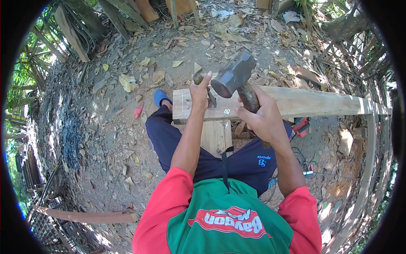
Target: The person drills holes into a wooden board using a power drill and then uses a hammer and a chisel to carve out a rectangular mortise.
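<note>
My left hand (199, 95) is closed around a chisel (212, 101). Its rounded handle end sticks out above the fist, and its dark blade meets the top of a thick pale plank (304, 100) near the plank's left end. My right hand (265, 117) grips the wooden handle of a sledgehammer (234, 74). The heavy dark steel head is raised over the plank, just right of the chisel and apart from it. Pencil-like lines and a small white mark show on the plank. Where exactly the chisel's edge touches is partly hidden by my left hand.
Between my legs lies a pale board (216, 136). A red power tool (300, 128) and cables rest on the ground to the right, beside a wood block (345, 142). Dry leaves cover the dirt. A curved timber strip (86, 216) lies at lower left; wooden posts (71, 31) stand behind.
</note>
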### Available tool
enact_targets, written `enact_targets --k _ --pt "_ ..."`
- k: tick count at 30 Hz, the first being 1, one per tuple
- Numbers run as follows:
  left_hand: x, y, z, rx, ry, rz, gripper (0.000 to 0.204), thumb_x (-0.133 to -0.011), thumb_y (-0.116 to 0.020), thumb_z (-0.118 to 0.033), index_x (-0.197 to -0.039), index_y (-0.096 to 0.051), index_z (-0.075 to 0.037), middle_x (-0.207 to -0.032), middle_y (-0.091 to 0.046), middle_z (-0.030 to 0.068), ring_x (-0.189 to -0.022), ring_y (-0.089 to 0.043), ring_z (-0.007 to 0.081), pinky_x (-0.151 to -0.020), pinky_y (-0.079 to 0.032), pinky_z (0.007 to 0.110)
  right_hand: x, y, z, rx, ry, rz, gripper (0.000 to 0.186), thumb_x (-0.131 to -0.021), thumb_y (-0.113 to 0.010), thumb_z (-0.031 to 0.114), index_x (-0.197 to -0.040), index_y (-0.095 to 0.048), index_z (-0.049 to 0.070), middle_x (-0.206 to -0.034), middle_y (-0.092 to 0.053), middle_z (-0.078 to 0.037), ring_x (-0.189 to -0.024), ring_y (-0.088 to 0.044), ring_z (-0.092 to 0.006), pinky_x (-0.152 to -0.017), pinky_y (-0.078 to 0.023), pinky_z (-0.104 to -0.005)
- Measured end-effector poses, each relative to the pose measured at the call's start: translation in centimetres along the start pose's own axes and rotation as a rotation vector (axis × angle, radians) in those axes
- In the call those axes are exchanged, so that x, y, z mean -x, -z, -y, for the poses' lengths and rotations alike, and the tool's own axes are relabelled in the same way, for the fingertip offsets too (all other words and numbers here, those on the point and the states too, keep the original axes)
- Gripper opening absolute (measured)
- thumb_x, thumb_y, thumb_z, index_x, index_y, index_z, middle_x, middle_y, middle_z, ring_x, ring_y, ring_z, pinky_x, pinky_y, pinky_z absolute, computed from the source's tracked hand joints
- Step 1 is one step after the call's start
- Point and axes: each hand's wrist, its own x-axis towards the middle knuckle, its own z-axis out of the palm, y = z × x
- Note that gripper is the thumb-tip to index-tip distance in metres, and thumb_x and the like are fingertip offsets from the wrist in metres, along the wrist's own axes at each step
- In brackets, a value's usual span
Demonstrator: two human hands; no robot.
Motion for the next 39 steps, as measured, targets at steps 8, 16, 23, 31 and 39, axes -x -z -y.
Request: enact_targets --k 8,16,23,31,39 --pt "2.3 0.7 0.4 -0.102 -0.08 -0.02 0.013 -0.087 -0.072 -0.012 -0.089 -0.06 -0.008 -0.079 -0.058 -0.0039 -0.067 -0.051 0.005 -0.06 -0.041 0.023 -0.4 -0.8 0.4 -0.01 0.017 0.02 0.037 -0.078 -0.066 0.012 -0.11 -0.058 -0.004 -0.072 -0.058 -0.012 -0.066 -0.055 -0.0163 -0.063 -0.046 -0.0345" --pt "2.5 0.5 0.9 -0.038 -0.034 0.0 0.014 -0.088 -0.072 -0.013 -0.094 -0.061 -0.008 -0.085 -0.061 -0.0045 -0.073 -0.054 0.004 -0.065 -0.043 0.021 -2.4 -1.2 3.8 0.167 0.221 0.035 0.03 -0.077 -0.067 0.015 -0.099 -0.058 -0.003 -0.074 -0.061 -0.02 -0.063 -0.058 -0.0299 -0.062 -0.047 -0.038" --pt "2.8 0.9 0.9 -0.019 -0.113 -0.025 0.008 -0.091 -0.067 -0.007 -0.09 -0.06 -0.009 -0.081 -0.055 -0.0071 -0.071 -0.05 0.0034 -0.062 -0.041 0.022 -7.0 -4.9 2.5 0.339 0.352 -0.032 0.036 -0.077 -0.066 0.018 -0.106 -0.059 -0.002 -0.074 -0.061 -0.025 -0.065 -0.061 -0.0386 -0.062 -0.047 -0.0461" --pt "1.9 1.3 1.5 -0.272 -0.075 0.128 0.013 -0.087 -0.069 -0.014 -0.081 -0.059 -0.008 -0.076 -0.056 -0.0044 -0.068 -0.05 0.0069 -0.061 -0.042 0.028 -8.8 -5.5 -7.5 0.523 0.26 0.214 0.027 -0.074 -0.063 0.014 -0.096 -0.063 -0.002 -0.076 -0.066 -0.025 -0.068 -0.067 -0.0384 -0.06 -0.051 -0.0452" --pt "2.5 0.4 1.8 -0.376 -0.045 0.221 0.029 -0.079 -0.083 -0.021 -0.071 -0.057 -0.012 -0.067 -0.049 -0.0088 -0.061 -0.041 0.0028 -0.054 -0.034 0.023 -4.8 1.9 12.8 0.145 0.292 -0.068 0.026 -0.078 -0.069 0.022 -0.084 -0.06 -0.001 -0.065 -0.061 -0.006 -0.055 -0.058 -0.0136 -0.055 -0.046 -0.0315"
